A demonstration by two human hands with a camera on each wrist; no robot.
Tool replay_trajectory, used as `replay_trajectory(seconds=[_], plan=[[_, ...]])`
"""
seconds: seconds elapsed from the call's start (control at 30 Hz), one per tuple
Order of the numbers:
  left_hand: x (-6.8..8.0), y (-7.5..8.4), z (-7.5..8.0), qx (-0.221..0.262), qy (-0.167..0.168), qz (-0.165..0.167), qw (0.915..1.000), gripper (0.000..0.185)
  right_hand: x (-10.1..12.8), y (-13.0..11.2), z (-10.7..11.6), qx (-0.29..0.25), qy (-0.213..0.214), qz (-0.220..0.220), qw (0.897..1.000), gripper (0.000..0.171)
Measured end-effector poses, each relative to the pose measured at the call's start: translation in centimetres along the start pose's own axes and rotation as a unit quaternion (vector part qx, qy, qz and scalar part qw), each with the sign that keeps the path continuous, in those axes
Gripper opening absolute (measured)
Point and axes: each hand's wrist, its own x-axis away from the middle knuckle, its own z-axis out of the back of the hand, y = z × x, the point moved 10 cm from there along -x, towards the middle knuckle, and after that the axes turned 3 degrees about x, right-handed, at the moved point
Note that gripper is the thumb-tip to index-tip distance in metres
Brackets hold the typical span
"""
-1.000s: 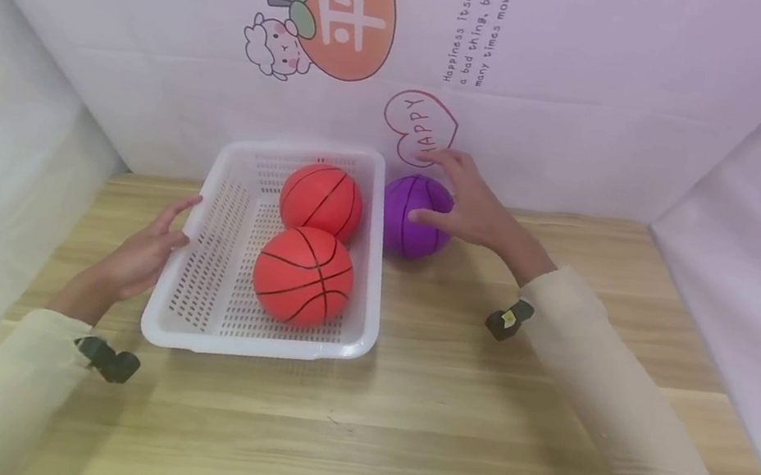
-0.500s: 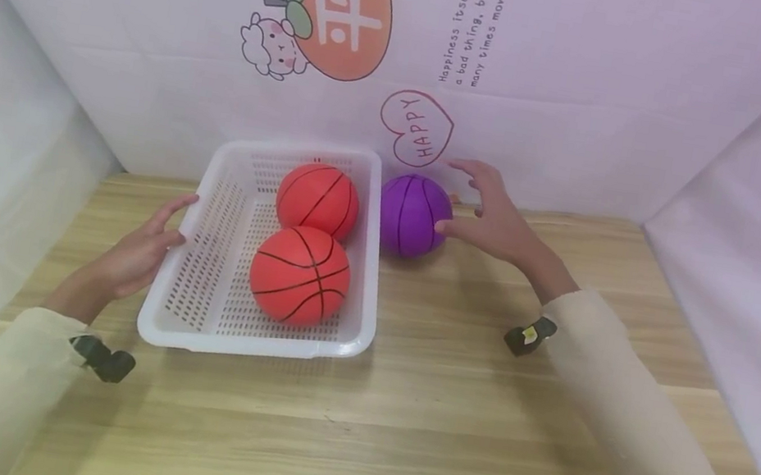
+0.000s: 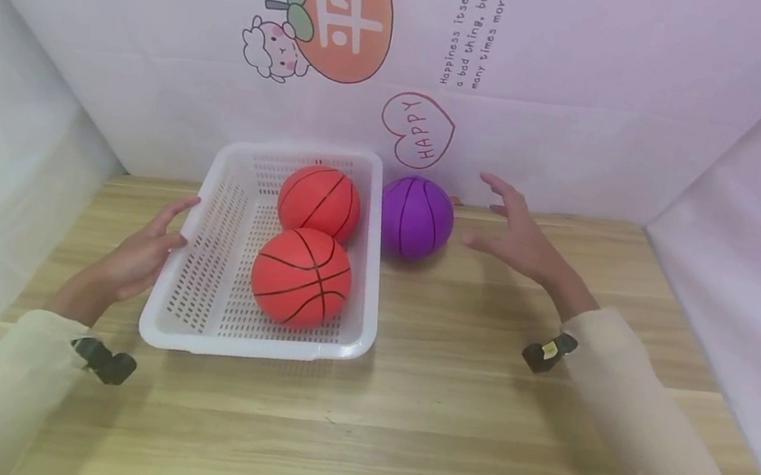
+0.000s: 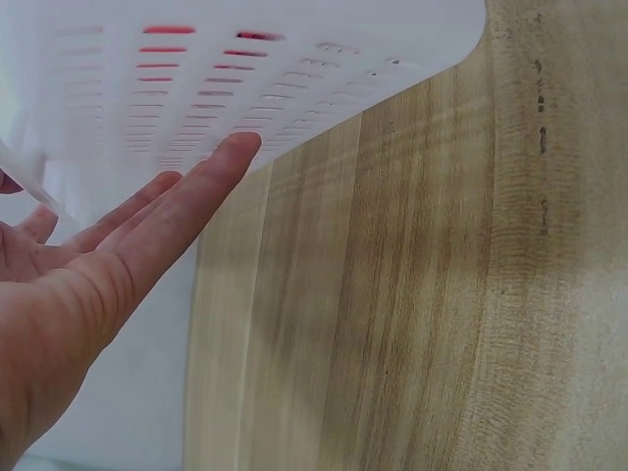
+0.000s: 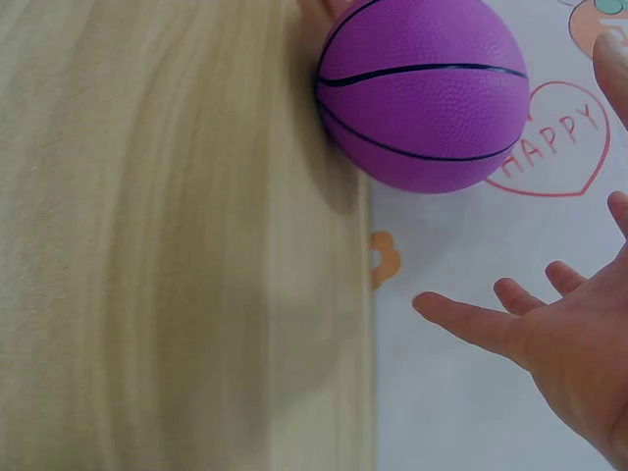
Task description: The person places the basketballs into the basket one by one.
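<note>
A white slotted basket (image 3: 212, 261) stands on the wooden table and holds two orange basketballs, one at the back (image 3: 320, 201) and one at the front (image 3: 300, 276). A purple ball (image 3: 417, 217) (image 5: 422, 93) lies on the table just right of the basket, by the back wall. My left hand (image 3: 142, 254) (image 4: 118, 265) rests flat with straight fingers against the basket's left wall (image 4: 226, 88). My right hand (image 3: 515, 238) (image 5: 549, 334) hovers open with spread fingers a short way right of the purple ball, not touching it.
Pale walls with cartoon stickers close in the table at the back (image 3: 412, 130) and at both sides. Bare wooden tabletop (image 3: 410, 425) stretches in front of the basket and to its right.
My right hand let go of the purple ball and drew back to the right, fingers spread. The ball stays beside the basket. My left hand has kept its place.
</note>
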Motion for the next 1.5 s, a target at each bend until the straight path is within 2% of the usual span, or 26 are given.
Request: replay_trajectory(seconds=[0.17,0.43,0.67,0.93,1.3,1.5], plan=[[0.1,-0.2,0.1,0.001,-0.001,-0.002,1.0000,0.066,0.2,1.4,-0.4,-0.038,-0.003,-0.025,0.999,0.093],[0.0,-0.3,-0.1,0.000,0.001,-0.003,1.0000,0.066,0.3,2.6,-1.3,-0.109,-0.007,-0.037,0.993,0.089],[0.0,-0.4,-0.1,-0.003,0.002,0.000,1.0000,0.065,-0.1,2.4,-1.9,-0.096,-0.009,-0.028,0.995,0.086],[0.1,-0.5,-0.1,-0.007,0.003,0.002,1.0000,0.065,-1.0,2.4,-2.8,-0.127,-0.023,-0.035,0.991,0.087],[-0.1,-0.1,-0.3,-0.006,0.002,-0.006,1.0000,0.066,-2.1,2.2,-3.6,-0.131,-0.022,-0.023,0.991,0.090],[0.0,0.0,-0.3,-0.008,0.005,-0.005,0.9999,0.066,-2.5,1.7,-4.3,-0.158,-0.023,-0.018,0.987,0.088]])
